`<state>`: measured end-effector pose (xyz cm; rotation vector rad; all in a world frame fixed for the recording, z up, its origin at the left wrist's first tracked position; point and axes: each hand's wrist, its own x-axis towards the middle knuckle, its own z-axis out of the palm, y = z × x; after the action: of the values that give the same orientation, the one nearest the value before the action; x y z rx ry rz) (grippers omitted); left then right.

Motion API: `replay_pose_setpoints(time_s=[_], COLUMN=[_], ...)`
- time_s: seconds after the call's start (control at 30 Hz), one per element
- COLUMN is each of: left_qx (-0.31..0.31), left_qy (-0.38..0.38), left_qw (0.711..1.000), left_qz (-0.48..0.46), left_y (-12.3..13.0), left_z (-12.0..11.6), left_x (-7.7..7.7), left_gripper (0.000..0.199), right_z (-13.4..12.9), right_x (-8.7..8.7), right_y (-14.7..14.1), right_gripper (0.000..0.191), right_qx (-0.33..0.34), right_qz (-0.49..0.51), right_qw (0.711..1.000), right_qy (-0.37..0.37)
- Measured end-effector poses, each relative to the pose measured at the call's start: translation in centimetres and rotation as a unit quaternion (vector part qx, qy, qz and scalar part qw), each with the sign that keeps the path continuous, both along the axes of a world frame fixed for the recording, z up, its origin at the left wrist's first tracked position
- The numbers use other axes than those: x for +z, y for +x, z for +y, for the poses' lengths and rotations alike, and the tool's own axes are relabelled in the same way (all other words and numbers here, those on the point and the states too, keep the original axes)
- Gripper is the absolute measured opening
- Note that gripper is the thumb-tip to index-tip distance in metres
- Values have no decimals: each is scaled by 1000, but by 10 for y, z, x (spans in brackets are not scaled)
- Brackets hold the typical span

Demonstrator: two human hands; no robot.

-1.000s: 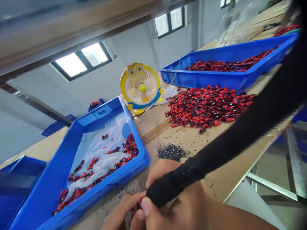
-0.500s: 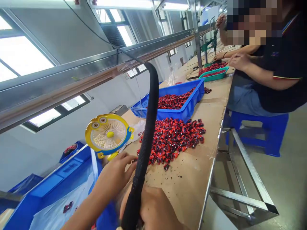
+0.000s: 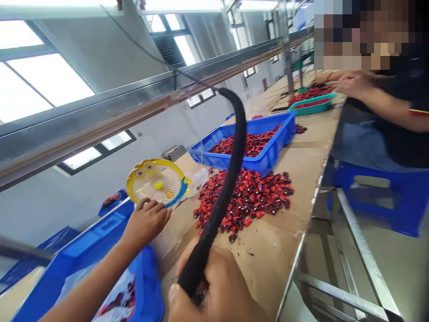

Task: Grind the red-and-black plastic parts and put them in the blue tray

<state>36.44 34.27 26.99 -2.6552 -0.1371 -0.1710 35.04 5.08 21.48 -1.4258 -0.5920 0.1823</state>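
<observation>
My left hand (image 3: 149, 221) is at the lower edge of a yellow and blue fan (image 3: 159, 184), above the near blue bin; its fingers are curled, and what they grip is too small to tell. At the bottom centre my right hand (image 3: 221, 286) is wrapped round the lower end of a black sleeved tube (image 3: 228, 188) that curves up to a cable. Some dark small parts show beneath its fingers. Beyond it lies a heap of red and black small parts (image 3: 258, 197) on the brown table top (image 3: 264, 250).
The near blue bin (image 3: 149, 286) holds plastic film and parts. Behind the heap stands another blue bin (image 3: 268, 163) of parts, then a green basket (image 3: 313, 107). A person (image 3: 385, 98) sits at the right. A metal rail (image 3: 134, 98) crosses above the table.
My left hand has moved left and up from beside the heap to the fan's lower edge. My right hand stays at the tube. The whole view has shifted slightly.
</observation>
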Motion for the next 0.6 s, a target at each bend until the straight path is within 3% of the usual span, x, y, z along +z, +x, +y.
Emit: replay_pose_setpoints(time_s=[0.13, 0.3, 0.43, 0.6], left_qx=[143, 303, 354, 341], left_qy=[-7, -83, -155, -224], left_qw=[988, 942, 916, 908], left_qz=[56, 117, 112, 96], left_y=[-103, -203, -233, -221], left_z=[39, 62, 62, 58], left_x=[9, -8, -25, -45], left_gripper=[26, 32, 31, 30], right_z=[-11, -17, -16, -9], right_x=[9, 9, 9, 13], right_y=[1, 2, -6, -14], right_gripper=[17, 24, 26, 28], right_qx=[48, 105, 121, 148], right_qz=[-11, -38, -59, -75], right_qw=[999, 993, 989, 983], right_qy=[-17, -31, -64, -83])
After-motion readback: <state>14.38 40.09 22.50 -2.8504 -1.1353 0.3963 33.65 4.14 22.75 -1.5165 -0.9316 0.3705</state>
